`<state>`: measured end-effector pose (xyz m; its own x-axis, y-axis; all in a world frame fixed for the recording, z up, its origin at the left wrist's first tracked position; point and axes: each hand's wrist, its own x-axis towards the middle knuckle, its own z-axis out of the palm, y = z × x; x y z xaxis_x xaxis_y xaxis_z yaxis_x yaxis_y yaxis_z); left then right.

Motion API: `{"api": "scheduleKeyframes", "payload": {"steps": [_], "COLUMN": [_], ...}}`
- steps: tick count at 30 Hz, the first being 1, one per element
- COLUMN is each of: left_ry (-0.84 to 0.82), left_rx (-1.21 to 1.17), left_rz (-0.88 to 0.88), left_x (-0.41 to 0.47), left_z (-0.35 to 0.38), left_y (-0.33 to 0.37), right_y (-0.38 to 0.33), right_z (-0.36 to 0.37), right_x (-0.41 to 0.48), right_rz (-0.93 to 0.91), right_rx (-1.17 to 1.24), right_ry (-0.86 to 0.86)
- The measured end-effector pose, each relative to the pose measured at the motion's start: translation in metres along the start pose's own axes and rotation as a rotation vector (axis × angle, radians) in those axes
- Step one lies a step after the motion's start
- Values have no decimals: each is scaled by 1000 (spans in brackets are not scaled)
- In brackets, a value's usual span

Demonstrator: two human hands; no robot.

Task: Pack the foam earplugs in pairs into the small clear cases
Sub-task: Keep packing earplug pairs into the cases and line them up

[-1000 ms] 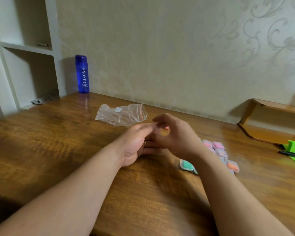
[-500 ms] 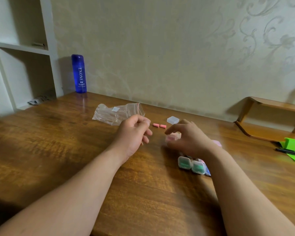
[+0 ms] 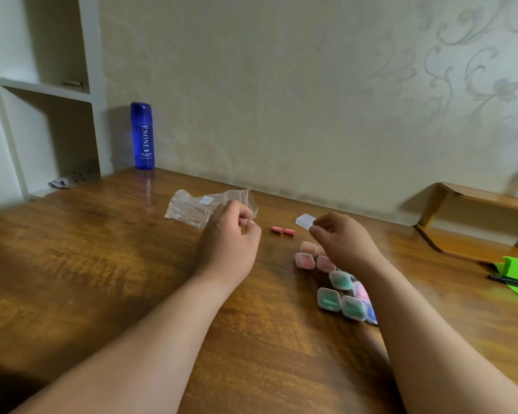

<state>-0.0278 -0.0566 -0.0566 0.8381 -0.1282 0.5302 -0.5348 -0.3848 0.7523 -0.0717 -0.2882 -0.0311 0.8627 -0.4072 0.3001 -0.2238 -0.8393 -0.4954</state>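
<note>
two pink earplugs [image 3: 282,231] lie mid-frame on the table [image 3: 102,264], between the loosely clenched left hand [image 3: 228,246] and the right hand [image 3: 346,242], whose curled fingertips meet an empty clear case [image 3: 304,220], grip unclear. filled cases [image 3: 329,298] crowd under the right wrist; plastic bag [image 3: 192,206] behind the left knuckles.

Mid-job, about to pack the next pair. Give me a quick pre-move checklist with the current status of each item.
1. Pair ready: two pink earplugs lie loose together on the table: ok.
2. Reachable: empty clear case at the right hand fingertips: ok.
3. Grip on that case: cannot tell.
4. Case lid open: cannot tell.
5. Free: left hand: cannot tell, fingers curled, palm hidden.
6. Clearance: packed cases apart from the earplugs: ok.
</note>
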Motion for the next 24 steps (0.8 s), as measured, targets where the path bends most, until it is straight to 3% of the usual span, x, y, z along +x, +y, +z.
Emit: {"api": "scheduleKeyframes", "payload": {"steps": [8,17,21,24], "left_ry": [99,-11,-50,-66], "left_rx": [192,-10,-30,-67], "left_rz": [74,-27,-36,-45], "left_x": [4,-1,0,2], "left_z": [2,2,3,0], "left_y": [-3,0,-2,-3], "right_y": [3,-13,-16,-21], "right_z": [4,41,37,24], "right_x": [70,96,93,77], "right_rz": [90,56,24,-46], "right_rx": [-202,-350,-275,-61], "right_ry": [-75,-287,-248,-153]}}
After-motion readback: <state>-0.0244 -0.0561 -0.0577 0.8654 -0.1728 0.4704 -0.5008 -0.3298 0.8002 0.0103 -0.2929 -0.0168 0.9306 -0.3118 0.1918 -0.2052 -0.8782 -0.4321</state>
